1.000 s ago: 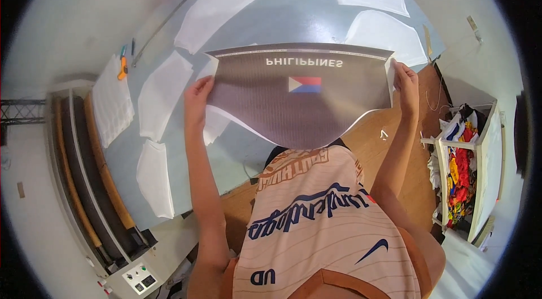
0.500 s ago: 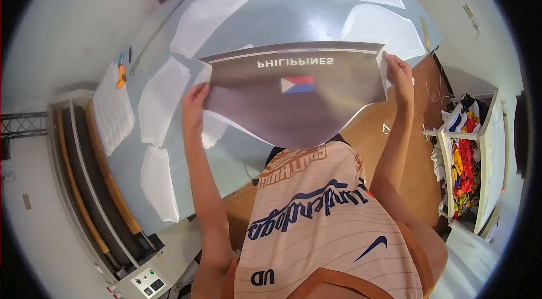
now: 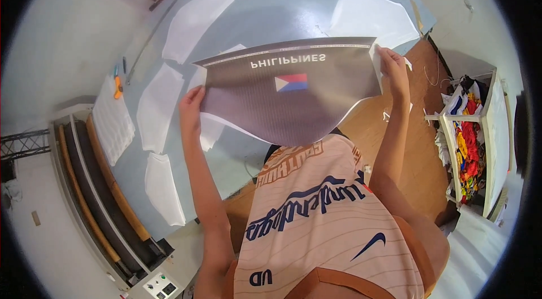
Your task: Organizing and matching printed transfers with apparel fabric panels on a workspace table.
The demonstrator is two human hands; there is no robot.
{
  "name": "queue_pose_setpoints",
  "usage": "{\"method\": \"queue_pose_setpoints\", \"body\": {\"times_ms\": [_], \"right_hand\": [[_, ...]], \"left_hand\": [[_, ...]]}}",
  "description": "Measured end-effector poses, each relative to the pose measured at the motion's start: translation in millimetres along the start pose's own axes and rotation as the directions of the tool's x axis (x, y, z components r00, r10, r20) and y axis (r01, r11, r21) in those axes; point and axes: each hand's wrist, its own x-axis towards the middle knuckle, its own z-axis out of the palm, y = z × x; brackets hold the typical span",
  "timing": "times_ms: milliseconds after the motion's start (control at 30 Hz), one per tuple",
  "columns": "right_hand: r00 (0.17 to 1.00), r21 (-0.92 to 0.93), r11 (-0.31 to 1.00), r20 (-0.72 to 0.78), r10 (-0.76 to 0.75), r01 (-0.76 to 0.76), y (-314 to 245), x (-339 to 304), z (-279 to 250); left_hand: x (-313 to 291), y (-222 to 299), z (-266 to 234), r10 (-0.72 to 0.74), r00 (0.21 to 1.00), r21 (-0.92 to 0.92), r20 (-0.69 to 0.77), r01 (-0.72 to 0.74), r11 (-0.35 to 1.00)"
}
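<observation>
Stretched between my two hands is a dark grey printed sheet (image 3: 248, 93), with mirrored white lettering and a small flag print in its middle. Its far edge is nearly straight and its near edge curves down toward my shirt. My left hand (image 3: 192, 104) pinches the left side. At the right side, my right hand (image 3: 393, 67) grips near the upper corner. Whether the sheet is paper or cloth I cannot tell. Below and beyond it, several white cut pieces (image 3: 161, 107) lie spread on the light blue table (image 3: 271, 8).
A roller machine (image 3: 93, 191) with a switch panel stands at the left. An orange cutter (image 3: 117, 87) lies on a white stack (image 3: 113, 121) at the table's left side. To the right, a white rack (image 3: 446, 129) holds colourful cloth above the brown floor (image 3: 418, 124).
Both hands still hold the sheet by its sides. The whole view has shifted slightly, and the sheet sits a little further left in it.
</observation>
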Motion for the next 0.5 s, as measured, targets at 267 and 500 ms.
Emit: {"method": "queue_pose_setpoints", "body": {"times_ms": [267,500], "right_hand": [[0.998,0.038,0.999,-0.052,-0.034,0.036,7.1,-6.0,3.7],[0.996,0.022,0.999,-0.086,-0.025,0.027,13.7,-5.4,0.6]], "left_hand": [[8.4,-3.4,-0.3,0.012,1.000,0.073,-0.013,-0.011,0.997],[15.0,-4.3,4.7,-0.022,1.000,0.009,0.008,0.022,1.000]]}}
